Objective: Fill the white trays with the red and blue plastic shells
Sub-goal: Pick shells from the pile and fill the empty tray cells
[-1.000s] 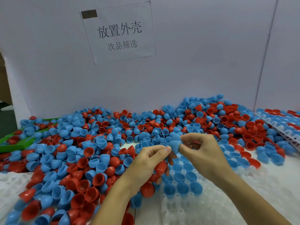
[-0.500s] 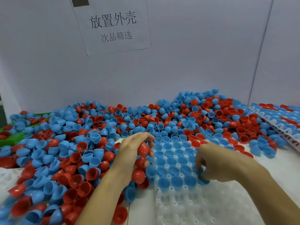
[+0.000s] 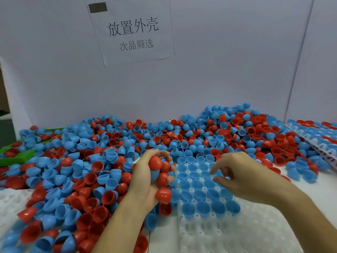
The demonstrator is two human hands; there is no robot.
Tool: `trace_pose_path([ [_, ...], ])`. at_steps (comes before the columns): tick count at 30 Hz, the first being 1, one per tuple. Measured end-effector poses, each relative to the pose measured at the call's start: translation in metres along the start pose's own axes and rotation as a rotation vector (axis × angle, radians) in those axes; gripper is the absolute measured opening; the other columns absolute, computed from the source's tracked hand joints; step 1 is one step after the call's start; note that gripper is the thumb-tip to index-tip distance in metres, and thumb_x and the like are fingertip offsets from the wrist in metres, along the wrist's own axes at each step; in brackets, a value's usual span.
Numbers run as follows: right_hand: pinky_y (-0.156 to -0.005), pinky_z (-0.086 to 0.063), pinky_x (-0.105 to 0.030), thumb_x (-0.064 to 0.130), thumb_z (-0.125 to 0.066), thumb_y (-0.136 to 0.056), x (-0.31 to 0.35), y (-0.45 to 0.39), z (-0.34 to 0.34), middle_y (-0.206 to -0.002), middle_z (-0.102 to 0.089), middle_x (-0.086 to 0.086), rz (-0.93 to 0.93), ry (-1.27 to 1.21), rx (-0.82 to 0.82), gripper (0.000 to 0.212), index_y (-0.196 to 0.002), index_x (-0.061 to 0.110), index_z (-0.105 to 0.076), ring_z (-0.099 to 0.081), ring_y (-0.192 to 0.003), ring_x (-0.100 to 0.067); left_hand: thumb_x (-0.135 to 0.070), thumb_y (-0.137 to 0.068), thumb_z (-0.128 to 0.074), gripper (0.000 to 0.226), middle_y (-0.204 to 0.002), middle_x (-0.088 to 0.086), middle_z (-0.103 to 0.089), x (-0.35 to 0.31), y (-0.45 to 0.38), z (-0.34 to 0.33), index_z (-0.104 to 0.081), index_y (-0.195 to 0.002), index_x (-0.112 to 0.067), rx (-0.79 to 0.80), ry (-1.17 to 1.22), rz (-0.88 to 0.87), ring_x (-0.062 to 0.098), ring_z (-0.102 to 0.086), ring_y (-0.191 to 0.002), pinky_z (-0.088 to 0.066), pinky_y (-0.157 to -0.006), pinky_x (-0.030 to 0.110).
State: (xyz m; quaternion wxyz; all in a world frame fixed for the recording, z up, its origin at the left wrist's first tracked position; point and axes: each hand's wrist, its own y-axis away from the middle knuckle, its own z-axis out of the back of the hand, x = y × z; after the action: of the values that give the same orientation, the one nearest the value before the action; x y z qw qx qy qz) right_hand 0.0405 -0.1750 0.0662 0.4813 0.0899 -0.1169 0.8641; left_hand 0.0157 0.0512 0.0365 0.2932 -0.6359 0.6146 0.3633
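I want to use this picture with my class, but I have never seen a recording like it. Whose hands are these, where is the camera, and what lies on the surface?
No machine here: a person works bare-handed, filmed by a camera worn on their head, looking down. The left hand grips a bunch of red shells. The right hand hovers over the white tray with curled fingers, holding nothing visible. The tray's far pockets hold blue shells; its near pockets do not. A loose pile of red and blue shells covers the surface behind and to the left. A paper sign hangs on the wall.
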Motion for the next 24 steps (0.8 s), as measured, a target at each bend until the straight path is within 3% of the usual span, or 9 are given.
trace_pose_path([
  [2, -0.067, -0.053, -0.016, 0.054, -0.063, -0.085, 0.019, 0.001, -0.006, -0.082, -0.061, 0.013, 0.084, -0.263, -0.035, 0.021, -0.104, 0.047, -0.059, -0.062, -0.078, 0.001, -0.028, -0.077, -0.064, 0.021, -0.075, 0.008, -0.058, 0.001, 0.001, -0.003, -0.068, -0.070, -0.008, -0.038, 0.071, 0.023, 0.017, -0.054, -0.060, -0.037, -0.038, 0.020],
  [5, -0.065, -0.054, -0.015, 0.069, -0.066, -0.074, 0.047, 0.004, -0.024, -0.094, -0.060, 0.019, 0.164, -0.484, -0.002, 0.041, -0.106, 0.049, -0.050, -0.067, -0.083, 0.002, -0.032, -0.092, -0.056, 0.041, -0.066, 0.009, -0.058, 0.002, 0.003, -0.006, -0.066, -0.059, -0.009, -0.116, 0.178, 0.055, 0.016, -0.054, -0.050, -0.042, -0.037, 0.021],
  [9, -0.067, -0.056, -0.019, 0.037, -0.079, -0.082, 0.070, 0.002, -0.049, -0.091, -0.063, 0.016, 0.209, -0.600, -0.097, 0.033, -0.102, 0.041, -0.053, -0.068, -0.082, -0.005, -0.045, -0.089, -0.063, 0.043, -0.063, 0.003, -0.060, 0.006, 0.006, -0.010, -0.059, -0.059, -0.016, -0.167, 0.230, 0.081, 0.017, -0.057, -0.049, -0.055, -0.049, 0.029],
  [14, -0.064, -0.057, -0.022, 0.007, -0.075, -0.081, 0.073, -0.002, -0.054, -0.083, -0.069, 0.007, 0.174, -0.748, -0.215, 0.030, -0.094, 0.032, -0.066, -0.069, -0.071, -0.010, -0.029, -0.086, -0.069, 0.037, -0.060, 0.000, -0.056, 0.007, 0.004, -0.013, -0.061, -0.051, -0.017, -0.167, 0.228, 0.073, 0.012, -0.056, -0.049, -0.055, -0.051, 0.028],
  [19, -0.073, -0.061, -0.030, 0.001, -0.073, -0.083, 0.063, -0.004, -0.042, -0.085, -0.072, 0.007, 0.144, -0.787, -0.231, 0.033, -0.098, 0.030, -0.071, -0.072, -0.075, -0.013, -0.010, -0.089, -0.062, 0.017, -0.069, 0.004, -0.053, 0.004, -0.005, -0.004, -0.054, -0.074, -0.010, -0.269, 0.261, -0.066, 0.014, -0.057, -0.061, -0.061, -0.069, 0.033],
  [24, -0.071, -0.050, -0.010, 0.002, -0.071, -0.087, 0.054, -0.007, -0.040, -0.094, -0.066, 0.026, 0.150, -0.462, -0.424, 0.039, -0.113, 0.031, -0.071, -0.062, -0.085, 0.004, -0.012, -0.091, -0.064, 0.008, -0.070, 0.003, -0.057, 0.006, -0.005, -0.001, -0.065, -0.085, -0.007, -0.290, -0.168, -0.088, 0.014, -0.054, -0.057, -0.053, -0.052, 0.027],
])
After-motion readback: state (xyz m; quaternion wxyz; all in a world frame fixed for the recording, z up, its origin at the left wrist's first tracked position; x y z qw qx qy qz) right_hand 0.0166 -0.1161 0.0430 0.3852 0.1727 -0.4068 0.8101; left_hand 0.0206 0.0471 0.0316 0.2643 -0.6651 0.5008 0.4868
